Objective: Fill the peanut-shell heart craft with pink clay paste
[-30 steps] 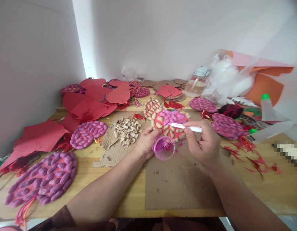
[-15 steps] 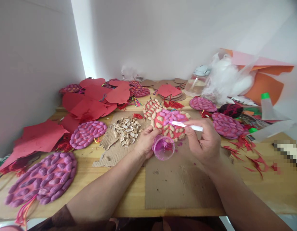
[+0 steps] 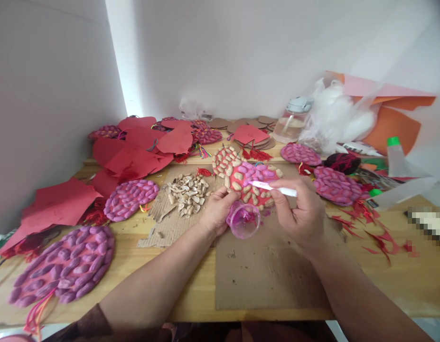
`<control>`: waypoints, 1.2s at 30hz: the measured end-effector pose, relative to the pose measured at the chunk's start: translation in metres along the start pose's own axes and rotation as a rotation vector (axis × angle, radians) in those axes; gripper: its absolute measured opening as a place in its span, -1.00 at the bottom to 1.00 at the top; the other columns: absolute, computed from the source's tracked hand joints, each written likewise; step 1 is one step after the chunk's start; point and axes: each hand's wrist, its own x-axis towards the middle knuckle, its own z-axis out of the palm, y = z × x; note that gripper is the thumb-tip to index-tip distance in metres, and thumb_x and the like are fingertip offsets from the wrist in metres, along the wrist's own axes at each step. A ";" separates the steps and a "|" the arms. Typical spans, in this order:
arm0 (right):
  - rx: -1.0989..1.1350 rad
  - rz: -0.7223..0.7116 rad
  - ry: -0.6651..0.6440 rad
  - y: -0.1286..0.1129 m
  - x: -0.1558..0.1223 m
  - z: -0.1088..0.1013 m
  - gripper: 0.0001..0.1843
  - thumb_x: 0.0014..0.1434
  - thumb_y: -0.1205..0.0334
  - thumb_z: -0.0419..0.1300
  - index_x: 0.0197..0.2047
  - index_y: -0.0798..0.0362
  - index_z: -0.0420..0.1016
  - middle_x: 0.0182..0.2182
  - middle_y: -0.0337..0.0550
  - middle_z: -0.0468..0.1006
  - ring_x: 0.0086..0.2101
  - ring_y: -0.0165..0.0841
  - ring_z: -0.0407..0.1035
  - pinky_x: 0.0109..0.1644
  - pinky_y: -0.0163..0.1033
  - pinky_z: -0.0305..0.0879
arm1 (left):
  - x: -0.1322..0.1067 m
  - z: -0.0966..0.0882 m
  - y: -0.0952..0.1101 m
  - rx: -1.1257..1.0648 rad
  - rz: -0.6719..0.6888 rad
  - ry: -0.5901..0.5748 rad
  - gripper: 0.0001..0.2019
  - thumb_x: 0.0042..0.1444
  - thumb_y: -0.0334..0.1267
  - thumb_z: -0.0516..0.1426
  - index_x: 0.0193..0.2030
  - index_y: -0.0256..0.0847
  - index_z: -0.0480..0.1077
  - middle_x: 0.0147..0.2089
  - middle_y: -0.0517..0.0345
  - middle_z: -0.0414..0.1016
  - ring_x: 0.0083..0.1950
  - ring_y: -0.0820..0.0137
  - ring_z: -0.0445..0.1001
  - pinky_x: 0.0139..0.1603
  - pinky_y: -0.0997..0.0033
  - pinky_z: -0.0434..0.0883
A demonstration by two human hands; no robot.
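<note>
We are gripping the white-handled brush (image 3: 275, 188) in the right hand (image 3: 300, 216), thumb and forefinger pinching the shaft and the other fingers curling beneath it. Its tip is resting over the pink shells of the shell-covered disc (image 3: 253, 183), which is lying at the far edge of the cardboard sheet (image 3: 269, 275). The left hand (image 3: 217, 213) is cradling the small clear cup (image 3: 244, 221) (pink-stained inside and tilting), fingers curling round its wall, with the fingertips touching the disc's near rim.

Risks, as we are judging them:
- If the left grip loosens, the tilting cup is likely to spill colour onto the cardboard.
- A heavily loaded tip may drip onto the uncoloured shells.
- Hard pressure may loosen shells from the disc.
- The loose shell pile (image 3: 187, 192) is lying just beside the left wrist, where a sweeping forearm could scatter it.
</note>
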 end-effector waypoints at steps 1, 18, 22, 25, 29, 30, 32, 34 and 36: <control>-0.009 0.004 0.013 0.000 0.000 -0.001 -0.88 0.34 0.33 0.29 -0.07 -0.04 0.54 -0.23 -0.17 0.69 -0.17 -0.23 0.54 -0.03 -0.07 0.39 | 0.000 0.000 -0.001 0.007 0.003 -0.003 -0.66 -0.21 -0.26 0.50 -0.27 -0.22 0.56 -0.34 0.12 0.65 -0.38 0.34 0.59 -0.18 0.28 0.54; -0.055 0.001 0.005 -0.003 0.002 -0.004 -0.94 0.36 0.29 0.26 -0.11 -0.03 0.55 -0.28 -0.17 0.68 -0.18 -0.22 0.53 -0.06 -0.04 0.34 | 0.000 -0.001 -0.004 0.046 0.031 0.003 -0.62 -0.25 -0.21 0.53 -0.27 -0.22 0.58 -0.29 0.12 0.68 -0.36 0.37 0.59 -0.21 0.32 0.54; -0.042 -0.003 0.027 -0.003 0.002 -0.005 -0.94 0.35 0.30 0.27 -0.11 -0.03 0.55 -0.28 -0.18 0.69 -0.16 -0.20 0.53 -0.05 -0.04 0.34 | -0.001 -0.001 -0.004 0.049 0.028 -0.005 -0.59 -0.24 -0.19 0.53 -0.22 -0.22 0.60 -0.23 0.07 0.70 -0.31 0.33 0.63 -0.15 0.28 0.56; -0.070 -0.001 -0.001 -0.003 0.002 -0.005 -0.95 0.35 0.28 0.27 -0.11 -0.04 0.55 -0.27 -0.17 0.69 -0.18 -0.20 0.54 -0.07 -0.03 0.33 | 0.000 -0.002 -0.005 0.065 0.034 -0.004 -0.62 -0.22 -0.20 0.52 -0.24 -0.23 0.60 -0.26 0.08 0.69 -0.33 0.34 0.61 -0.16 0.28 0.56; -0.092 -0.009 0.025 -0.003 0.001 -0.005 -0.94 0.35 0.27 0.27 -0.11 -0.05 0.55 -0.29 -0.16 0.67 -0.17 -0.17 0.53 -0.06 -0.02 0.33 | 0.001 -0.004 -0.007 0.081 0.039 -0.016 -0.60 -0.19 -0.18 0.50 -0.17 -0.21 0.62 -0.21 0.07 0.70 -0.28 0.30 0.63 -0.11 0.24 0.57; -0.079 -0.014 0.022 -0.004 0.001 -0.005 -0.94 0.35 0.28 0.27 -0.11 -0.04 0.55 -0.29 -0.16 0.67 -0.16 -0.17 0.53 -0.05 -0.02 0.33 | 0.001 -0.004 -0.008 0.087 0.040 -0.019 -0.59 -0.18 -0.18 0.50 -0.15 -0.21 0.62 -0.19 0.06 0.70 -0.26 0.29 0.64 -0.10 0.23 0.57; -0.058 -0.018 -0.002 -0.004 0.002 -0.004 -0.93 0.35 0.29 0.27 -0.10 -0.04 0.54 -0.28 -0.16 0.67 -0.16 -0.19 0.52 -0.04 -0.02 0.32 | 0.001 -0.004 -0.009 0.103 0.039 -0.024 -0.60 -0.16 -0.18 0.49 -0.15 -0.21 0.62 -0.17 0.05 0.70 -0.24 0.27 0.64 -0.10 0.23 0.57; -0.070 -0.017 -0.017 -0.005 0.001 -0.004 -0.95 0.36 0.29 0.27 -0.11 -0.03 0.54 -0.28 -0.16 0.66 -0.16 -0.19 0.50 -0.04 -0.02 0.31 | 0.001 -0.004 -0.009 0.115 0.039 -0.029 -0.61 -0.15 -0.18 0.49 -0.15 -0.21 0.62 -0.18 0.06 0.70 -0.24 0.28 0.64 -0.10 0.25 0.57; -0.099 -0.009 -0.004 -0.005 0.001 -0.005 -0.96 0.36 0.27 0.26 -0.12 -0.03 0.54 -0.29 -0.15 0.66 -0.16 -0.17 0.48 -0.04 -0.01 0.28 | 0.000 -0.004 -0.009 0.130 0.047 -0.031 -0.62 -0.15 -0.19 0.49 -0.16 -0.22 0.62 -0.20 0.07 0.70 -0.25 0.31 0.63 -0.11 0.28 0.55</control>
